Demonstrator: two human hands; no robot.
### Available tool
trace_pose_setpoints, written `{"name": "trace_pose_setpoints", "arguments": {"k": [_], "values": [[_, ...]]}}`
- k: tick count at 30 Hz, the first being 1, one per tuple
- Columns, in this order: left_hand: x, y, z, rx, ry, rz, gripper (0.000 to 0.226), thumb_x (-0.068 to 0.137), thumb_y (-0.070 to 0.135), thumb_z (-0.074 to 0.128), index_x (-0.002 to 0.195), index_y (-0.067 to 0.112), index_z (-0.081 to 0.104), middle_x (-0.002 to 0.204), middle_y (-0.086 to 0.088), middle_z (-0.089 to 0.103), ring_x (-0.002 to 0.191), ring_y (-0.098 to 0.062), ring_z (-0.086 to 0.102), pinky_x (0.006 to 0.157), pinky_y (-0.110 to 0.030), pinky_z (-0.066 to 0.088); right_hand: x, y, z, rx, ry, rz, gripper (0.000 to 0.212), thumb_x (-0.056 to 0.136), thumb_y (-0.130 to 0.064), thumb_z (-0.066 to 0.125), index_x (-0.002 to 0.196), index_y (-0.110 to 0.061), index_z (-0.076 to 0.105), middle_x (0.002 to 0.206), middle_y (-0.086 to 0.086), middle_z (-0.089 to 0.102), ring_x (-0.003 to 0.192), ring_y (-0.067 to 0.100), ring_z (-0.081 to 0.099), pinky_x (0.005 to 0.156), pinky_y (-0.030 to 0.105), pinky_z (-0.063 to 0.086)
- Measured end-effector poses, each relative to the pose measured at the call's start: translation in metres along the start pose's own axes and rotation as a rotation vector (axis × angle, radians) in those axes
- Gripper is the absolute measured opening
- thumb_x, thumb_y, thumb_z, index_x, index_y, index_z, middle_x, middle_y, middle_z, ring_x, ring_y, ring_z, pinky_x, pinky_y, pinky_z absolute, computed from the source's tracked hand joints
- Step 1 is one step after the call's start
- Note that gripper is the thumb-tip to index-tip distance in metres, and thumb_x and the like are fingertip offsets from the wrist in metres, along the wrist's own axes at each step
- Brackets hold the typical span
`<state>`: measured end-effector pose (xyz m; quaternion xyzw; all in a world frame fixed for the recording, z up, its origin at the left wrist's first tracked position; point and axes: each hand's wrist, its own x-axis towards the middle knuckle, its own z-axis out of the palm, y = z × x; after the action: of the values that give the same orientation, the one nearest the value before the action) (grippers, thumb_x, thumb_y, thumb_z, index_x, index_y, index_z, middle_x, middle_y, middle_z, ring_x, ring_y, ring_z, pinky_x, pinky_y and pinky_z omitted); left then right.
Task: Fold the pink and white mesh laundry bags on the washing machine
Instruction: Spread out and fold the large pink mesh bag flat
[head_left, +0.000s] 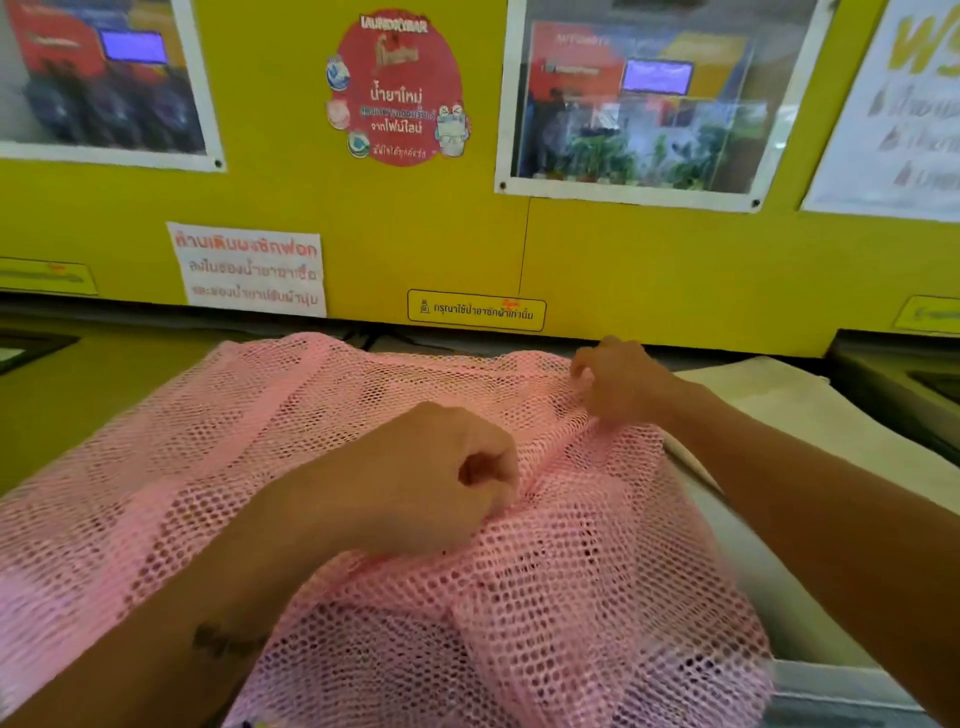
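Note:
A pink mesh laundry bag (197, 467) lies spread and rumpled over the top of the washing machine (62, 415), covering most of the middle. My left hand (431, 483) is closed into a fist near the bag's centre, pinching a ridge of the pink mesh. My right hand (623, 384) pinches the same bag farther back, close to its far right edge. A white mesh bag (789, 421) lies flat under and to the right of the pink one, partly hidden by my right forearm.
A yellow back panel (363, 218) with stickers and framed posters rises right behind the machine top. A detergent drawer recess (930, 384) sits at the far right, another (26, 348) at the far left.

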<state>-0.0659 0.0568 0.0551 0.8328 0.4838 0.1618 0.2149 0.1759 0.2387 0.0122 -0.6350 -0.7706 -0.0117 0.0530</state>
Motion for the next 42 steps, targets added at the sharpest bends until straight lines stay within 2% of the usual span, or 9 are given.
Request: {"name": "trace_pose_setpoints", "arguments": {"k": [4,8,11,15,20,26,32,38,42], "values": [[-0.021,0.019,0.021,0.151,0.005,0.075,0.017,0.087,0.05,0.059,0.091,0.034,0.064,0.079,0.02,0.056,0.076,0.001,0.05,0.069,-0.025,0.043,0.003,0.011,-0.002,-0.095,-0.094,0.031,0.058,0.074,-0.026,0.076,0.127,-0.026,0.052,0.128,0.006,0.055,0.117,0.031,0.051,0.094,0.046,0.046],[-0.032,0.036,0.036,0.108,-0.02,-0.003,0.046,0.071,0.069,0.065,0.112,0.051,0.052,0.087,0.025,0.056,0.083,0.005,0.051,0.081,-0.028,0.05,0.011,0.023,-0.007,0.012,-0.018,-0.017,0.028,0.079,-0.018,0.059,0.106,-0.027,0.058,0.117,0.002,0.062,0.099,0.024,0.057,0.08,0.037,0.047],[-0.024,0.038,0.046,0.28,-0.124,-0.116,0.058,0.077,0.057,0.068,0.129,0.049,0.042,0.118,0.018,0.045,0.112,-0.007,0.038,0.101,-0.035,0.035,0.023,0.025,-0.012,0.108,0.154,-0.099,0.02,0.077,-0.007,0.053,0.086,-0.025,0.054,0.099,0.005,0.061,0.086,0.026,0.056,0.066,0.035,0.044],[-0.02,0.045,0.061,0.268,-0.012,-0.18,0.042,0.086,0.031,0.066,0.124,0.04,0.052,0.101,0.015,0.051,0.096,-0.012,0.048,0.085,-0.031,0.041,0.041,0.033,-0.015,0.087,0.306,-0.178,0.02,0.076,-0.004,0.057,0.085,-0.021,0.051,0.088,0.005,0.054,0.079,0.028,0.053,0.059,0.034,0.04],[-0.038,0.067,0.065,0.162,0.169,-0.301,0.026,0.087,0.021,0.067,0.11,0.032,0.062,0.09,0.01,0.061,0.08,-0.008,0.054,0.072,-0.028,0.047,0.063,0.051,-0.001,0.111,0.005,-0.249,0.026,0.08,-0.03,0.075,0.076,-0.023,0.05,0.082,0.005,0.062,0.07,0.021,0.053,0.055,0.031,0.034],[-0.072,0.1,0.07,-0.366,0.199,-0.342,0.018,0.092,0.011,0.064,0.106,0.018,0.072,0.093,0.001,0.076,0.084,-0.01,0.07,0.08,-0.027,0.055,0.065,0.048,0.003,0.104,0.024,-0.312,0.02,0.079,-0.029,0.075,0.077,-0.019,0.058,0.086,0.008,0.066,0.073,0.024,0.056,0.061,0.033,0.043],[-0.087,0.043,0.089,-0.181,0.855,-0.514,0.031,0.086,-0.007,0.048,0.089,0.015,0.069,0.078,0.001,0.072,0.072,-0.013,0.066,0.073,-0.032,0.054,0.025,0.001,-0.012,0.109,0.12,-0.475,0.03,0.073,-0.015,0.07,0.1,-0.025,0.063,0.112,0.007,0.061,0.1,0.029,0.058,0.076,0.034,0.048],[-0.083,0.032,0.106,-0.035,0.611,-0.587,0.021,0.092,0.011,0.058,0.098,0.022,0.074,0.092,0.003,0.069,0.077,-0.01,0.058,0.069,-0.014,0.046,-0.042,-0.056,-0.035,0.238,-0.205,-0.798,0.027,0.087,-0.027,0.064,0.112,-0.037,0.06,0.12,-0.007,0.054,0.111,0.015,0.054,0.089,0.036,0.048],[-0.091,0.025,0.094,-0.055,0.638,-0.601,0.021,0.09,0.012,0.058,0.09,0.026,0.074,0.09,0.006,0.072,0.081,-0.011,0.063,0.073,-0.021,0.05,-0.059,-0.069,-0.039,-0.113,-0.404,-0.801,0.034,0.094,-0.032,0.053,0.128,-0.033,0.052,0.12,-0.009,0.053,0.105,0.013,0.051,0.087,0.031,0.044]]}}
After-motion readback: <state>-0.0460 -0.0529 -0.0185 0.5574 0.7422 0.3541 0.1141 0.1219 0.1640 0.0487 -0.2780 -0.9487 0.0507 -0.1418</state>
